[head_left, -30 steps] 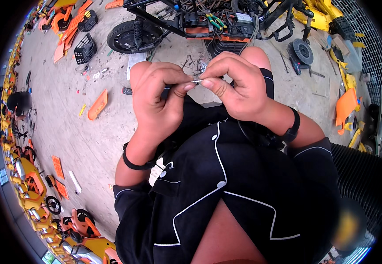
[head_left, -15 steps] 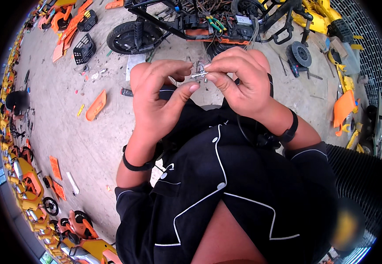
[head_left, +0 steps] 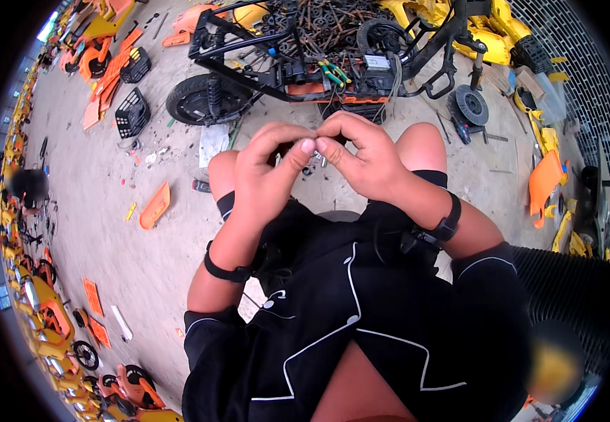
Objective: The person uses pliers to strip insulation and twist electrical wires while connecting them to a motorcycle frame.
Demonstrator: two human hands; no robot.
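My left hand (head_left: 265,169) and my right hand (head_left: 369,160) meet fingertip to fingertip above the floor between my knees. Thumb and index finger of each are pinched together around a small silver metal part. The fingers cover nearly all of it, so its exact kind does not show. Beyond my hands stands a stripped black scooter frame (head_left: 270,83) with a rear wheel (head_left: 210,98) at its left. Green-and-yellow-handled pliers (head_left: 334,73) lie on the frame.
A heap of dark metal parts (head_left: 326,28) lies behind the frame. A power tool (head_left: 463,129) and a round grey disc (head_left: 472,105) are on the right. Orange panels (head_left: 155,205) and black baskets (head_left: 132,112) lie on the left. Yellow scooters (head_left: 50,309) line the far left.
My left fingers, apart before, have closed in to meet the right ones, hiding the silver part. The view has tilted up, so more of the scooter frame and heap shows.
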